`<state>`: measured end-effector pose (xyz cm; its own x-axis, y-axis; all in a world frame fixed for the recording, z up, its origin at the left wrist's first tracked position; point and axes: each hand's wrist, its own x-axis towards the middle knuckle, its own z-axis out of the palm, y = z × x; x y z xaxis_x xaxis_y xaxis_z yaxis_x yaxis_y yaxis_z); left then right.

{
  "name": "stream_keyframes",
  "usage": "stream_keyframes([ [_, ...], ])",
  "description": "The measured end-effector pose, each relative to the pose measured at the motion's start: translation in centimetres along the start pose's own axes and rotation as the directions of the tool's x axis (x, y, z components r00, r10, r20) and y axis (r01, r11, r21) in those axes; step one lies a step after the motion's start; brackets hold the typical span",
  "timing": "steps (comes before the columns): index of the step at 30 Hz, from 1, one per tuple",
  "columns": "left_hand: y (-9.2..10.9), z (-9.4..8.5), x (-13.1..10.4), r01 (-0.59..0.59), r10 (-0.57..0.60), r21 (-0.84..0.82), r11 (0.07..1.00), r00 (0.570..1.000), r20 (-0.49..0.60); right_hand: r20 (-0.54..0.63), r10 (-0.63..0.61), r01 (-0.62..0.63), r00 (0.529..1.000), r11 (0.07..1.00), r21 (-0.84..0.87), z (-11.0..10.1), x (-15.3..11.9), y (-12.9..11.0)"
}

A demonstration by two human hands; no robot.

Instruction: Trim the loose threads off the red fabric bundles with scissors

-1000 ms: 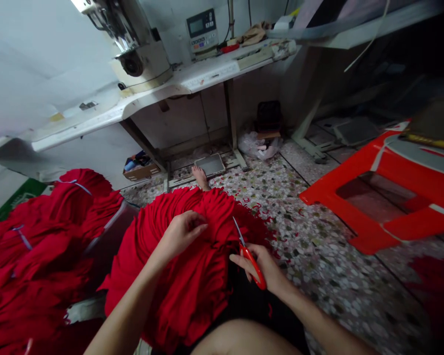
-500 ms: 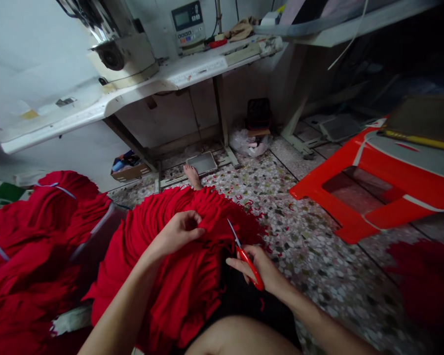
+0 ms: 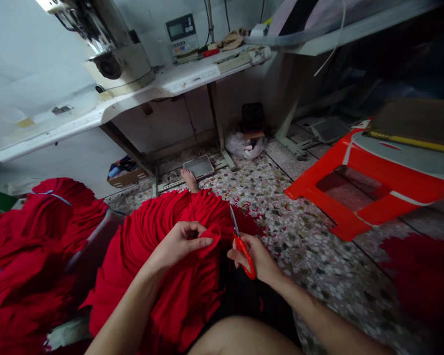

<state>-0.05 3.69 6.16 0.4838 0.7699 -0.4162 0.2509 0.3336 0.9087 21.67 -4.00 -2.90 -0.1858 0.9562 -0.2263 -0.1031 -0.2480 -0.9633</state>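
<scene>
A thick stack of red fabric pieces (image 3: 185, 305) lies draped over my lap, its many layers fanned out. My left hand (image 3: 183, 244) pinches the edge of one red fabric piece (image 3: 213, 237) between thumb and fingers, lifting it a little off the stack. In my right hand (image 3: 257, 256) is a pair of scissors (image 3: 246, 259) with red handles. Their blades point up and away, just right of the pinched edge and apart from it. Whether the blades are parted is hard to make out.
Bundles of red fabric (image 3: 59, 212) tied with pale strips lie at the left. Ahead stands a sewing machine (image 3: 122, 64) on a white table (image 3: 192, 81). An orange stool (image 3: 377, 197) is at the right. Red scraps (image 3: 247, 204) litter the speckled floor (image 3: 292, 236). A foot pedal (image 3: 200, 166) sits under the table.
My left hand has closed on a fabric edge and raised it. My right hand has shifted slightly up and left with the scissors. The view has moved a little.
</scene>
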Motion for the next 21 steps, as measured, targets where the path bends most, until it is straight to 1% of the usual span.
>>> stream_keyframes([
  [2,0.0,-0.1,0.0,0.022,-0.022,-0.039,0.999,1.000,-0.002,0.038,-0.084,0.086,0.996,0.995,-0.060,-0.3,-0.1,0.0],
  [4,0.2,-0.4,-0.1,0.033,-0.033,-0.063,0.997,0.999,-0.007,0.106,-0.122,0.137,0.987,0.980,-0.141,-0.6,-0.4,0.3],
  [7,0.3,-0.8,0.0,0.034,-0.036,-0.082,0.996,0.999,-0.025,0.194,-0.088,0.138,0.977,0.956,-0.259,-0.9,-1.1,0.8],
  [10,-0.1,-0.6,0.2,0.039,-0.044,-0.093,0.995,0.998,-0.051,0.221,-0.093,0.175,0.971,0.905,-0.387,-1.1,-1.7,1.2],
  [12,-0.4,-0.3,0.4,0.050,-0.056,-0.095,0.994,0.997,-0.056,0.236,-0.092,0.191,0.967,0.877,-0.441,-1.1,-1.8,1.3],
  [17,-1.0,0.2,0.9,0.070,-0.073,-0.072,0.995,0.997,-0.032,0.274,-0.077,0.211,0.959,0.837,-0.505,-1.1,-1.4,0.6],
  [21,-0.9,0.0,1.0,0.079,-0.080,-0.064,0.995,0.997,-0.010,0.285,-0.082,0.228,0.955,0.818,-0.529,-1.0,-0.7,-0.5],
])
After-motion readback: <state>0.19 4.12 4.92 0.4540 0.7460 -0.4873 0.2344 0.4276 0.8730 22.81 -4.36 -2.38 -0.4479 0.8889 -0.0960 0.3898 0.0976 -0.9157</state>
